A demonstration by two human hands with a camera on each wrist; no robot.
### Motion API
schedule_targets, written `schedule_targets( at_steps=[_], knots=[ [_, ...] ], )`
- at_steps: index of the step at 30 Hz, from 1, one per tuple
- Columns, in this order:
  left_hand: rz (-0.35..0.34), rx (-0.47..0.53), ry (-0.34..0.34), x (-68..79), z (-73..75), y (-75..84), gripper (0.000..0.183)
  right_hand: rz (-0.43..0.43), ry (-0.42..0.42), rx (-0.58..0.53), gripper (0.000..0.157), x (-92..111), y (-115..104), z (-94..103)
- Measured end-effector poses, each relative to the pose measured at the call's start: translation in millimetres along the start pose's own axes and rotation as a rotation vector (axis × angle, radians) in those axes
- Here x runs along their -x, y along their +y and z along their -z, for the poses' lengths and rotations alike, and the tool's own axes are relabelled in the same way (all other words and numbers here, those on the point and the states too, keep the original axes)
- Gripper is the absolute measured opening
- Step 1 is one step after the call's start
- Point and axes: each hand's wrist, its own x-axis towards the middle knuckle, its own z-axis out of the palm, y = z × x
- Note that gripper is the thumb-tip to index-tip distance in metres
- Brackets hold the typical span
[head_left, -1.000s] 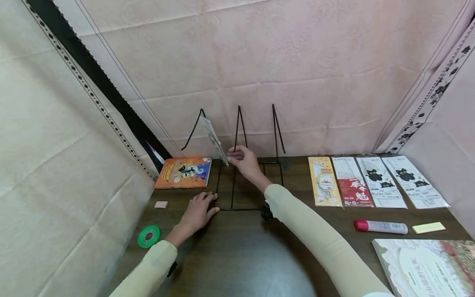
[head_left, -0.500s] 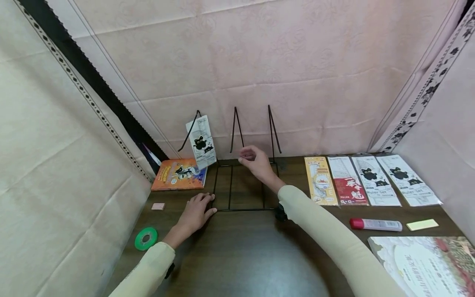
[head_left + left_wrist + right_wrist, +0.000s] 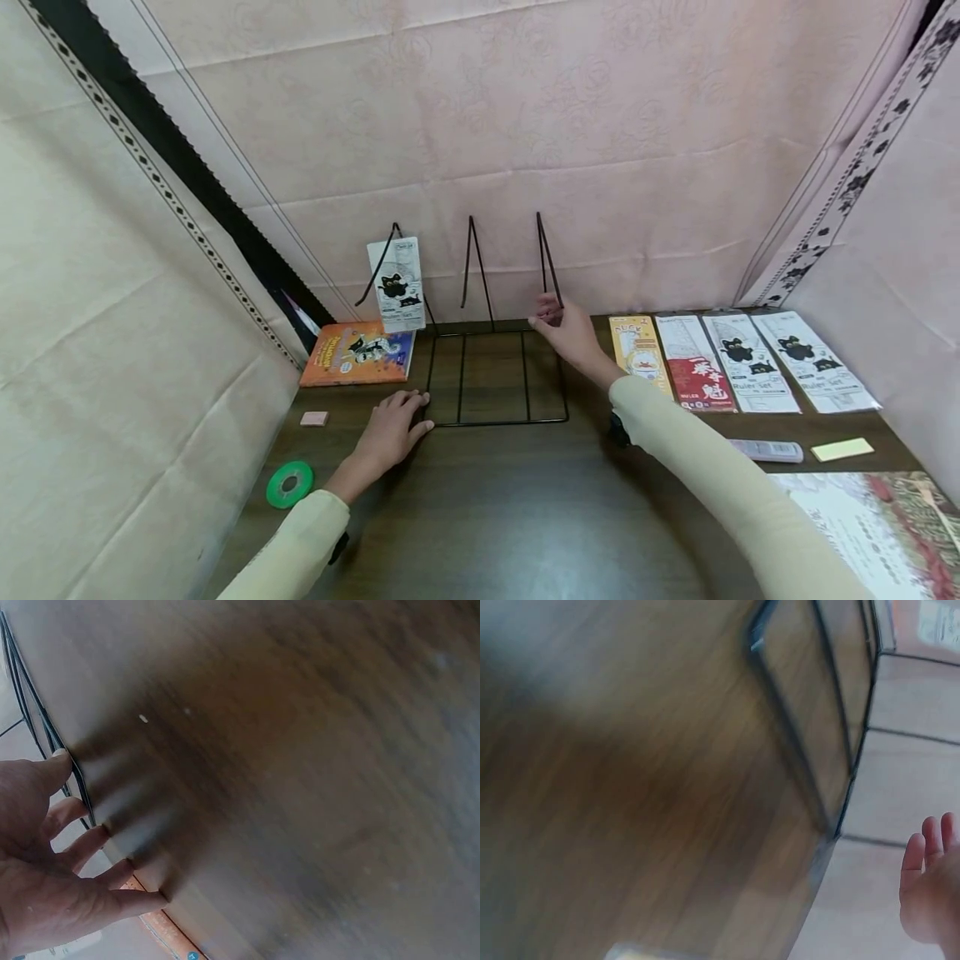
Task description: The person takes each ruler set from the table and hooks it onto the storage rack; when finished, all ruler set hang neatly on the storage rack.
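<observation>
A black wire rack (image 3: 491,424) with several upright prongs stands on the dark wood table. A white ruler-set packet (image 3: 396,287) with black cat pictures stands upright at its left prong. My left hand (image 3: 388,435) rests at the rack's front left corner; in the left wrist view its fingers (image 3: 90,847) are spread and the fingertips touch the table. My right hand (image 3: 577,337) is by the right prong, fingers loosely bent and holding nothing. Whether it touches the wire I cannot tell. In the right wrist view the same hand (image 3: 926,896) is partly cut off.
An orange book (image 3: 356,354), pink eraser (image 3: 314,418) and green tape roll (image 3: 290,484) lie left. Several packets, including a red and white one (image 3: 697,367), line the right. A glue stick (image 3: 767,451), yellow strip (image 3: 842,450) and large floral book (image 3: 885,529) lie nearer.
My right hand has moved rightward from the packet to the right prong. The packet has turned from edge-on to face forward and now stands alone. My left hand stays at the rack's corner.
</observation>
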Motion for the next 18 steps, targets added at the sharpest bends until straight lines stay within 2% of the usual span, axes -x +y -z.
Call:
schedule_targets(
  at_steps=[3, 10, 14, 18],
  knots=[
    [-0.007, -0.007, 0.003, -0.5, 1.2, -1.1, 0.047, -0.016, 0.000, 0.041, 0.044, 3.0, 9.5, 12.8],
    [-0.013, -0.021, 0.008, -1.4, 3.5, 0.1, 0.047, -0.048, -0.049, 0.215, 0.056, 8.0, 23.4, 47.5],
    [-0.009, -0.021, -0.003, -0.3, 2.8, 1.0, 0.047, -0.085, -0.090, 0.319, 0.069, 14.6, 28.5, 66.6],
    [-0.011, -0.022, 0.000, 0.8, -0.1, -0.1, 0.047, -0.146, -0.129, 0.410, 0.088, 22.9, 33.5, 83.6]
  ],
)
